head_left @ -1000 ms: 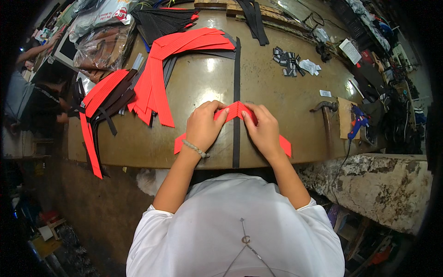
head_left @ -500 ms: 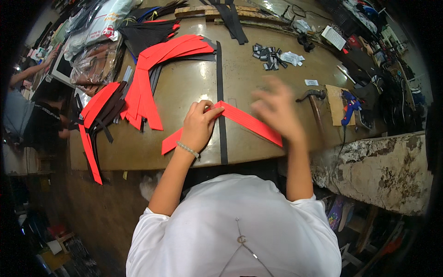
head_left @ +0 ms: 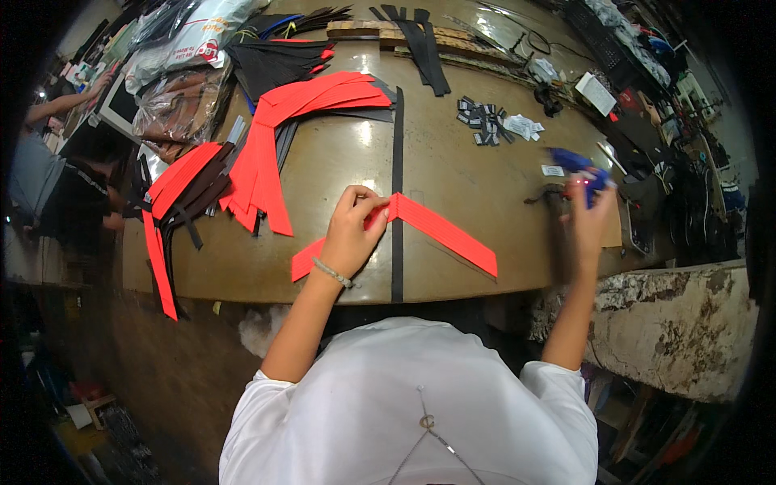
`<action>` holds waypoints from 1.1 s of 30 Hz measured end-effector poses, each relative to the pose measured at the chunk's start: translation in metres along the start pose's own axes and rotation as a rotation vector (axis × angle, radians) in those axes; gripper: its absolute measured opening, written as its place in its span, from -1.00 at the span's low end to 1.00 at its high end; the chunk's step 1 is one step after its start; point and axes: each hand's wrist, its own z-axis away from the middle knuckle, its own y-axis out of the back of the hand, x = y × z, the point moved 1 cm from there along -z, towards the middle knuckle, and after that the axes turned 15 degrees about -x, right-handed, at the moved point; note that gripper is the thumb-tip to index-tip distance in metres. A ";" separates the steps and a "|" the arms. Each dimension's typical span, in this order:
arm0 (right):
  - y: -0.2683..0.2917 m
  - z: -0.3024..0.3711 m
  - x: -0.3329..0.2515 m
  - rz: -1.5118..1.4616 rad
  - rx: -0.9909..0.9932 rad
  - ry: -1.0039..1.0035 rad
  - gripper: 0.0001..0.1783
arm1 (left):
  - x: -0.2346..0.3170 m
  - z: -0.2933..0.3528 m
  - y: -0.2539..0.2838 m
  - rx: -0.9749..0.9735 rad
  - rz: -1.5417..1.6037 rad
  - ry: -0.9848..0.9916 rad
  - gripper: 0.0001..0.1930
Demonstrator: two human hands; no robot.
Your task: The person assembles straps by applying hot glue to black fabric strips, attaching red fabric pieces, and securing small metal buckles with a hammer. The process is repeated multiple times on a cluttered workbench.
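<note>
My left hand [head_left: 356, 228] pinches a bright red, ribbed V-shaped strip [head_left: 449, 236] near its peak. The strip lies on the table with its two arms spread toward the near edge. Beneath the peak runs a straight narrow black band [head_left: 398, 145], extending from mid-table to the near edge. Off to the right, my right hand [head_left: 588, 217] is closed around a blue glue gun [head_left: 596, 176] and holds it above the table. That hand and the gun are blurred by motion.
Fanned red strips [head_left: 279, 109] and black strips [head_left: 279, 63] lie at the left, near plastic-wrapped goods [head_left: 182, 105]. Small black-and-white labels [head_left: 482, 121] are scattered farther back. A weathered slab [head_left: 671, 327] stands at the right, and another person's arm [head_left: 73, 101] shows far left.
My right hand has moved right, away from the red strip, and taken hold of the glue gun that lay on the brown board. My left hand stays on the strip.
</note>
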 end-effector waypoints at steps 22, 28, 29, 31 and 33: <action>-0.114 0.057 -0.081 0.250 -0.742 0.144 -0.43 | -0.014 -0.003 -0.004 0.053 -0.086 -0.094 -0.85; -0.082 0.065 -0.066 0.030 -0.860 0.098 -0.48 | -0.010 -0.003 -0.003 0.053 -0.081 -0.076 -0.87; -0.068 0.060 -0.054 0.035 -0.637 0.153 -0.55 | -0.007 -0.003 -0.001 0.058 -0.052 -0.072 -0.87; -0.031 0.040 -0.014 -0.328 -0.221 0.059 -0.59 | -0.001 -0.002 0.003 0.052 0.006 -0.028 -0.86; 0.019 0.018 0.032 0.243 0.353 0.049 -0.48 | 0.007 0.004 0.010 0.121 -0.089 -0.095 -0.85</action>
